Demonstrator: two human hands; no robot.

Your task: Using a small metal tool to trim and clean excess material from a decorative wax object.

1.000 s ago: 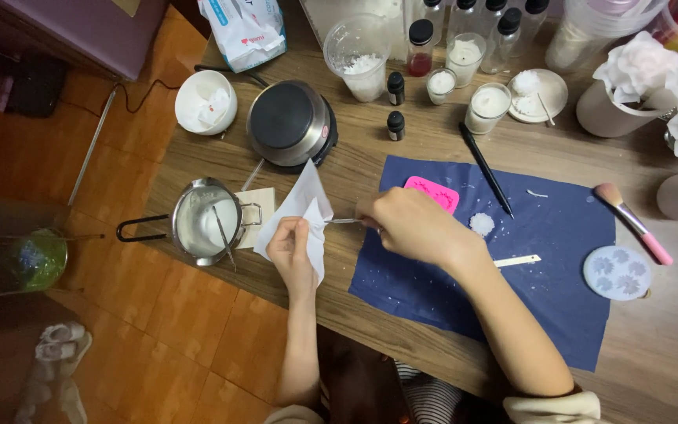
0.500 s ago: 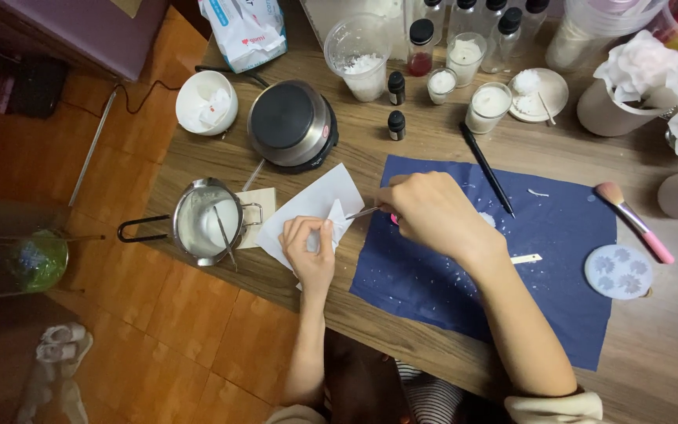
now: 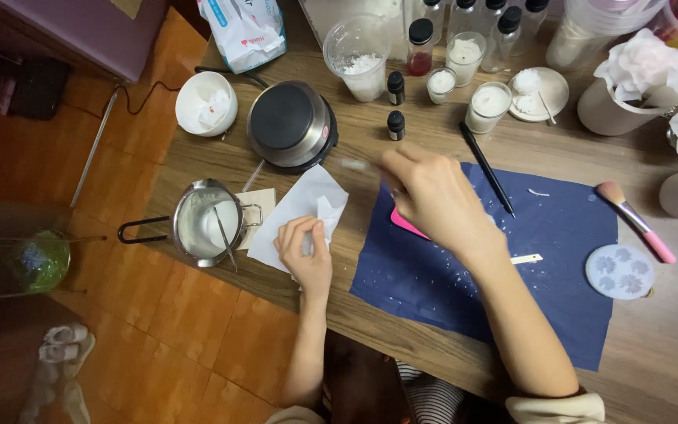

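Observation:
My left hand (image 3: 305, 253) presses a crumpled white tissue sheet (image 3: 301, 206) onto the wooden table's front edge, beside a small metal pot (image 3: 204, 223) with a stirrer in it. My right hand (image 3: 427, 192) hovers above the left end of a navy cloth (image 3: 464, 283), fingers closed on a thin metal tool (image 3: 354, 165) whose blurred tip points left toward the hot plate (image 3: 289, 126). A pink mould (image 3: 405, 224) lies partly hidden under that hand.
At the back stand a plastic cup of white flakes (image 3: 359, 55), small bottles, candle jars (image 3: 489, 106) and a white bowl (image 3: 205, 102). A black pen (image 3: 486, 168), a pink brush (image 3: 642, 224) and a round pale mould (image 3: 620, 271) lie to the right.
My right hand lifted the thin tool off the tissue and moved up and to the right. My left hand shifted down and now holds the tissue flat near the table edge.

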